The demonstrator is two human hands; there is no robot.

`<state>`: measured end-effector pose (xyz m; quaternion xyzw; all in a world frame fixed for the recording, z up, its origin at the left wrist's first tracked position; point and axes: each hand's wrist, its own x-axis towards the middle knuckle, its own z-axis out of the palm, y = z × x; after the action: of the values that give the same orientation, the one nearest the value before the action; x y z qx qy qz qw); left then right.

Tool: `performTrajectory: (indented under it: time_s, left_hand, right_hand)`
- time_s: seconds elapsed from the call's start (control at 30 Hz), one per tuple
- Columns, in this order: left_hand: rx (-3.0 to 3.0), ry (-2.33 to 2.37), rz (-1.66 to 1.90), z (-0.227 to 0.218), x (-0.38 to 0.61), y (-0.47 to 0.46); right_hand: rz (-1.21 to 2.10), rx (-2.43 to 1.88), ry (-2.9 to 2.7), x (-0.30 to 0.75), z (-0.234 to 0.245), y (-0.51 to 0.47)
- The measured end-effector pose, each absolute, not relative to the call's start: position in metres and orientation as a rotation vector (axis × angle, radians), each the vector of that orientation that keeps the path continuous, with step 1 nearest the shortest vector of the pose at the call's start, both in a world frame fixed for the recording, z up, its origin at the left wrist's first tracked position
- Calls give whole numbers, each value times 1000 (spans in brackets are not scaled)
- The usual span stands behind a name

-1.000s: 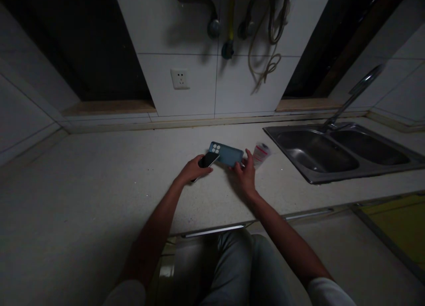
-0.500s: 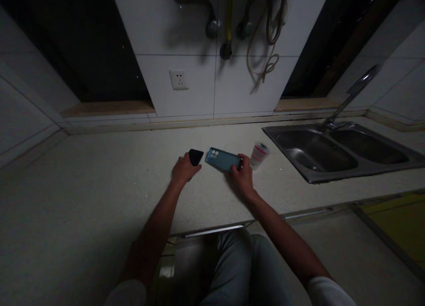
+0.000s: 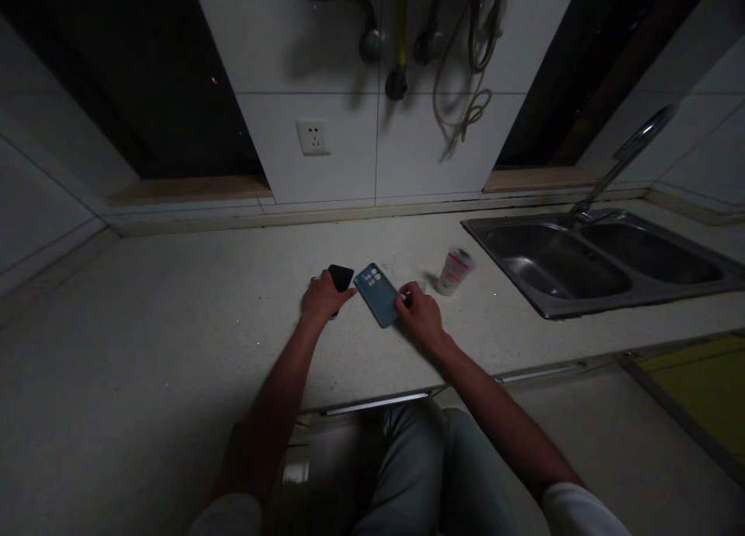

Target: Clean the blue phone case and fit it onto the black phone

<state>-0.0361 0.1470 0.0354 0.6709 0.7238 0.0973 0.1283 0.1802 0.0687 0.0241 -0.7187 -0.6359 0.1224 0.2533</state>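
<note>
My left hand (image 3: pixel 323 296) is closed around a dark phone (image 3: pixel 341 277), whose upper part shows past the fingers. Just right of it, a blue-green phone case (image 3: pixel 377 294) is tilted, with its camera cutouts at the upper left. The thumb and fingers of my right hand (image 3: pixel 420 315) pinch the case at its right edge. Something small and dark shows between those fingers, and a pale bit lies behind them; I cannot make out either. A small gap separates phone and case. Right of my right hand stands a whitish cup (image 3: pixel 455 271) with a pink band.
Both hands are over a pale countertop (image 3: pixel 192 311). A double steel sink (image 3: pixel 559 264) with a tall tap (image 3: pixel 625 160) lies to the right. On the tiled wall behind are a power socket (image 3: pixel 313 138), pipes and a looped cord (image 3: pixel 474 113).
My right hand has turned the phone case from lying nearly crosswise to a steeper slant, its lower end now nearer me. My left hand and the phone have barely moved.
</note>
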Motion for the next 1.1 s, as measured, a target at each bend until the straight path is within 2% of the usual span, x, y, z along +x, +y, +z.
performTrajectory:
  time_s: [0.43,1.1]
  left_hand:
    - [2144,2217,229,37,-26,139]
    - [2120,2278,155,39,-28,138]
  right_hand:
    - [186,-2185,-2226,163,31,62]
    - [200,-2119,-2170,166,26,60]
